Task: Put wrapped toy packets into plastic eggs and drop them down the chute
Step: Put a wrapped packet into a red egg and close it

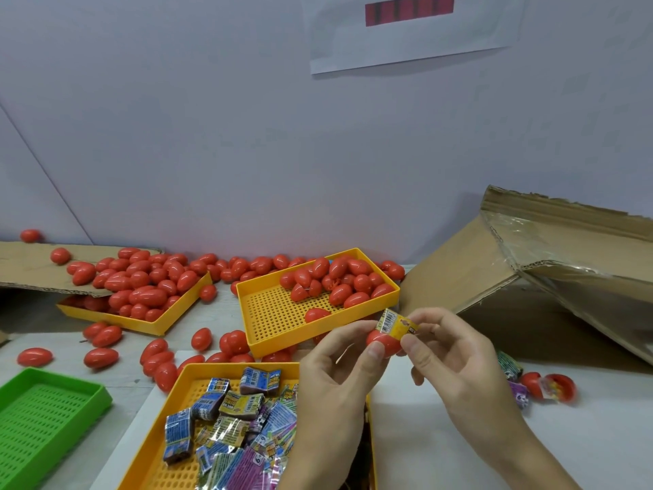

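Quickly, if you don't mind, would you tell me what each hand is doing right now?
Left hand: grips a red plastic egg half.
Right hand: pinches a yellow wrapped toy packet, pressing it into that egg half.

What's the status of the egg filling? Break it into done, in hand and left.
Done: nothing in this view shows as finished; no chute is visible. In hand: the left hand holds a red egg half while the right hand pushes a yellow packet into it. Left: closing that egg, plus many packets in the near yellow tray and loose eggs in the far yellow tray.
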Available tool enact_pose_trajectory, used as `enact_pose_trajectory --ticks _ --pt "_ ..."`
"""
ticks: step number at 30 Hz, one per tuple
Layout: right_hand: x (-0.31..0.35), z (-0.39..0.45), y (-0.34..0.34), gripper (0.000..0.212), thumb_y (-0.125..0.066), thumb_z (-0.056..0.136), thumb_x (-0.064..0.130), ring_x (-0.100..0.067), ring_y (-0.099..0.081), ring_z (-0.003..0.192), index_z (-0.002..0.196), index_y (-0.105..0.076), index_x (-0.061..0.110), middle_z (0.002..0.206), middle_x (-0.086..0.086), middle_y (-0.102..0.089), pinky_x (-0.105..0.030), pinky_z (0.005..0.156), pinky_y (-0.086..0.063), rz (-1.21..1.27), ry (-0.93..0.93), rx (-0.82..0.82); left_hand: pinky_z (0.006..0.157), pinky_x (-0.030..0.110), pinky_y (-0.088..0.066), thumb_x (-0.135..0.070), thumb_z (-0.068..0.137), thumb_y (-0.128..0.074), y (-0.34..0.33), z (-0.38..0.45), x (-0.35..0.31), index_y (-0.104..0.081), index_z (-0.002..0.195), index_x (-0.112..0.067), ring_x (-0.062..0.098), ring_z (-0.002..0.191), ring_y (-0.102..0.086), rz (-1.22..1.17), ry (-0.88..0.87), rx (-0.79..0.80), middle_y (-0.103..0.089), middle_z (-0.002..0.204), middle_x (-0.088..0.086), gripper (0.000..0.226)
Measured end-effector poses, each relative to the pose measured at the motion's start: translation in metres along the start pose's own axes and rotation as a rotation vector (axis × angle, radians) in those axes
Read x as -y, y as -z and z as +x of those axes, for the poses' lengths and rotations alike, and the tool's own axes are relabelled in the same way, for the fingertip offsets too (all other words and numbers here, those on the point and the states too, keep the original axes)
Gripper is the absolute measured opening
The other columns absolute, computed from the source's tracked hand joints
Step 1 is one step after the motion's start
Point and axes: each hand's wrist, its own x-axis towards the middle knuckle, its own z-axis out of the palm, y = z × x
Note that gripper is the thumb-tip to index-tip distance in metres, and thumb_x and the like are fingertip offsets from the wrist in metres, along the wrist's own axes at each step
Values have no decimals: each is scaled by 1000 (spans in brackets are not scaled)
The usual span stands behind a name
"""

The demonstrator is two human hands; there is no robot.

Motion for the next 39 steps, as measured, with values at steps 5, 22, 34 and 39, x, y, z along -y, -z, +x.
enact_pose_trajectory --ticks 5,22,34,39 --pt "2 1 3 17 -64 79 32 -9 -62 65 85 -70 17 77 -6 -70 -23 54 -52 -62 56 -20 80 26 -58 -34 77 -78 0 1 2 -77 102 -26 23 107 -71 -45 13 -18 -76 108 4 26" --pt "-7 -4 -10 25 -76 73 26 -17 -72 83 94 -66 33 88 1 -75 -22 66 -57 -22 82 -60 76 29 -59 -32 79 -78 -1 1 1 -75 99 -28 22 103 -72 -20 -19 -64 -76 105 5 21" --pt "-8 -5 -11 48 -86 71 28 -2 -60 92 107 -59 43 96 25 -61 -9 56 -47 -533 319 -95 70 25 -58 -11 65 -90 -10 -1 1 -77 86 -12 26 89 -74 -153 124 -93 -74 92 13 26" --pt "-9 -4 -5 48 -80 70 32 1 -55 105 115 -66 33 111 22 -53 -2 68 -43 -592 376 -4 77 33 -61 -26 62 -81 -7 2 0 -72 104 -1 31 94 -73 -219 233 -114 -72 101 21 49"
